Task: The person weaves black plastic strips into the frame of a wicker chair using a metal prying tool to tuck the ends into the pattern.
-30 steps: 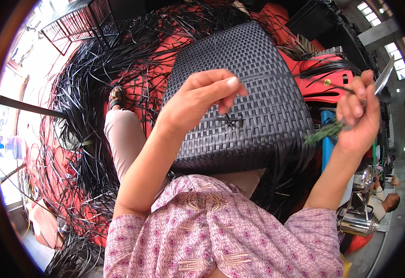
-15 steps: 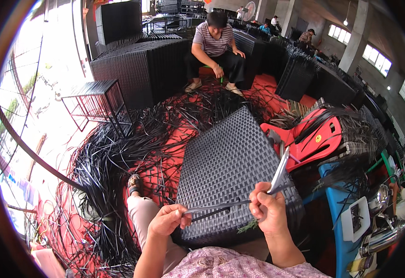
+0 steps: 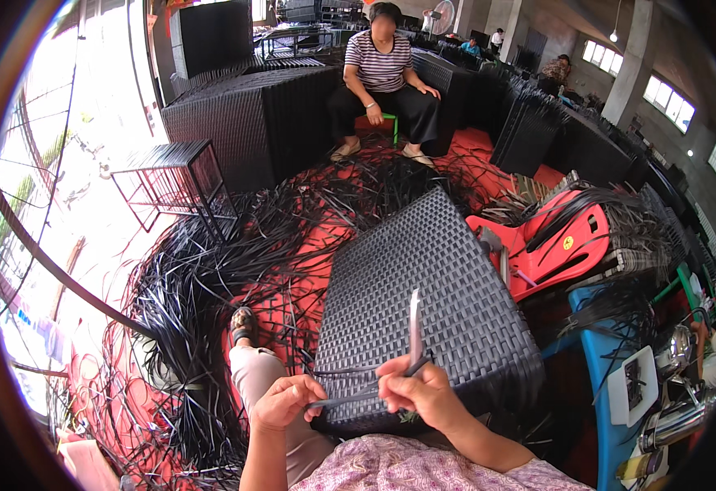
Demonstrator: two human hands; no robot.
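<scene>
Round yellow sticker on red plastic chair

Red floor: loose black strips, woven black panel.

One wide fisheye view from my head, looking down and forward. My left hand and right hand sit close at the lower edge, over the black woven panel. Farther off, a seated person faces me. Edges curve.
</scene>
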